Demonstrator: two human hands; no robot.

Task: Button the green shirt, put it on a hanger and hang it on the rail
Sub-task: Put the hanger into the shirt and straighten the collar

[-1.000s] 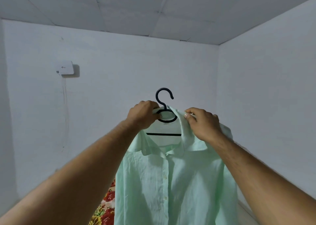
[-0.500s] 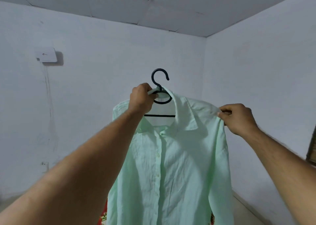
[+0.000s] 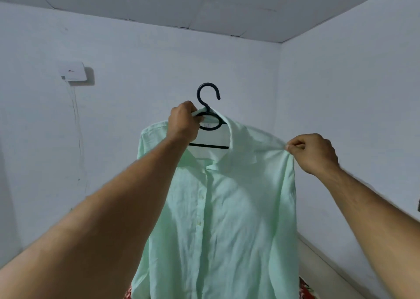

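The pale green shirt (image 3: pixel 227 208) hangs buttoned and creased on a black hanger (image 3: pixel 208 108). The left hand (image 3: pixel 184 123) grips the hanger's neck with the collar. The right hand (image 3: pixel 312 153) pinches the shoulder seam.

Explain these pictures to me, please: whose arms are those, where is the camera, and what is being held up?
There is no machine here. These are a person's two bare arms, filmed by a wide-angle camera worn on the head, so you look out along the arms as that person does. The left hand grips the neck of a dark hanger, with the collar caught under its fingers. A pale green shirt hangs on that hanger, and its front looks buttoned as far as can be seen. The right hand pinches the shirt at the shoulder. No table shows. Behind are white walls, a small white box on the wall with a cord below it, and a bit of red patterned cloth at the bottom edge. The rail is not in view.
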